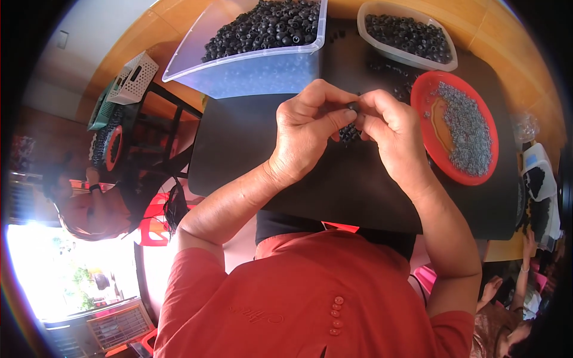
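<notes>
Both my hands meet over the black table, fingertips almost touching. Between its thumb and index finger, my left hand (303, 131) pinches a small round black plastic piece (353, 107). My right hand (391, 132) is closed in a pinch right beside that piece; whatever its fingertips hold is hidden or too small to make out. Several more small black pieces (348, 135) show below the fingers, partly covered by the hands. Right of my right hand sits a red oval plate (421, 98) with a heap of tiny grey parts (471, 132).
A large clear tub (262, 74) full of black pieces stands at the far left of the black tabletop (233, 143). A smaller clear tub (412, 58) of them is at the far right. Other people sit at left (98, 206) and lower right (501, 328). White basket (134, 80) at left.
</notes>
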Demonstrator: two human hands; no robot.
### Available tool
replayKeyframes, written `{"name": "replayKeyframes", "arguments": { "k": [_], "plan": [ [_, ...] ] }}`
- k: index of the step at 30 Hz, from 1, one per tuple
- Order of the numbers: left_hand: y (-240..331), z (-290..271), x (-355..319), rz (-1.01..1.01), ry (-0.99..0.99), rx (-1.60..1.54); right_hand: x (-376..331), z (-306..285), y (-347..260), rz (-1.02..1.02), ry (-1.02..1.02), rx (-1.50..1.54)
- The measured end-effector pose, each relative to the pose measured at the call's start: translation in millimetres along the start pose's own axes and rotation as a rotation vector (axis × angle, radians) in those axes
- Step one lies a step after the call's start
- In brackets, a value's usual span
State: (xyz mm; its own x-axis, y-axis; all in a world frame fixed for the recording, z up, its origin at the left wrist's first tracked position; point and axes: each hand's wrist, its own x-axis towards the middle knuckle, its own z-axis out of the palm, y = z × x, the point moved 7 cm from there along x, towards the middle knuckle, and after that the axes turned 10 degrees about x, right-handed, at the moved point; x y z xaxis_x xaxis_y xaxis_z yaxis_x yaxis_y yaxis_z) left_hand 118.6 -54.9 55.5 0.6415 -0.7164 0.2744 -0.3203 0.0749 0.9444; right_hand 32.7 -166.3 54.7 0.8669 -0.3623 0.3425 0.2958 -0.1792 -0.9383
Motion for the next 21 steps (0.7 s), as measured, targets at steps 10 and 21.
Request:
{"name": "replayKeyframes", "arguments": {
  "k": [10,21],
  "plan": [
    [-11,-3,-1,-0.023,-0.005,-0.022,1,2,-2,-0.202,0.009,-0.259],
    [-11,-15,-1,-0.049,-0.029,0.032,-2,3,-22,-0.344,-0.058,-0.526]
  ]
}}
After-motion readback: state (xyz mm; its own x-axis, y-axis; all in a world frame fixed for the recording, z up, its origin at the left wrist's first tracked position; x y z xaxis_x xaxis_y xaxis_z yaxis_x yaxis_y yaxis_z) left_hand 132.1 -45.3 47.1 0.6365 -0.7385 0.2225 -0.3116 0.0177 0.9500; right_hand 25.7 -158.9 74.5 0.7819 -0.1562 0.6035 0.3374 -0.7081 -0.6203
